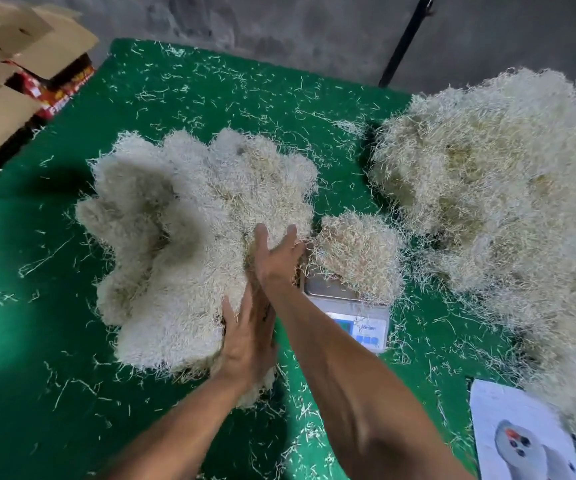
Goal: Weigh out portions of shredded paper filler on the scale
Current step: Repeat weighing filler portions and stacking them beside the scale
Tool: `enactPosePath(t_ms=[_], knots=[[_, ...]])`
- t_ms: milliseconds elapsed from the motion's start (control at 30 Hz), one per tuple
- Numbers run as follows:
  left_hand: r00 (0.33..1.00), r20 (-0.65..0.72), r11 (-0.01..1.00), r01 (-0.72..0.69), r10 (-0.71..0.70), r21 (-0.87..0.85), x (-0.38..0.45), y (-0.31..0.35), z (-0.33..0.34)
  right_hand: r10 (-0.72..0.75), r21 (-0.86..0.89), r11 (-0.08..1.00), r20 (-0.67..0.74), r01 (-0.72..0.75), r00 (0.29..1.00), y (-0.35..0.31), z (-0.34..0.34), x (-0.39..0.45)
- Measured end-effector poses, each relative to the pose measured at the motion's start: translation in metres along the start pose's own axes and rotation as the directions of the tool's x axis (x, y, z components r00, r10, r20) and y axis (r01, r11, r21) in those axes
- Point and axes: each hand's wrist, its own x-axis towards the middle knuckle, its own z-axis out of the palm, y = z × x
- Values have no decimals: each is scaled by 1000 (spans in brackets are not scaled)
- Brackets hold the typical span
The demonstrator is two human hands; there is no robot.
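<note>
Both hands flat against the weighed clumps (189, 244) mid-frame: left hand (245, 344) and right hand (277, 256), fingers straight, slightly spread. Best pressed gently, clear of the scale (348, 306) and its portion (359, 251) just right.

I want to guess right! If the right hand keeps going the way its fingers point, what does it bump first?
Probably the big left heap of shredded paper: the right hand points up and away, its fingertips already at that heap's edge.
</note>
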Motion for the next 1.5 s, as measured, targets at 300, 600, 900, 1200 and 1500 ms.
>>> enactPosePath(t_ms=[300, 600, 900, 1200, 1500], knots=[[987, 42, 987, 155, -154, -33, 92, -74, -1, -49, -93, 994, 41, 52, 998, -32, 57, 64], [960, 104, 964, 250, -260, 94, 133, -95, -42, -182, -129, 967, 256, 220, 949, -71, 57, 95], [959, 93, 961, 256, -266, 106, 119, -8, -93, -335, -335, 873, 116, 354, 935, -41, -44, 36], [980, 89, 798, 199, -181, -569, 123, 81, -89, -653, -747, 573, -167, 338, 739, 17, -170, 35], [785, 469, 117, 553, -405, -825, 129, 140, -77, -154, 36, 987, -52, 155, 987, 51, -191, -7]])
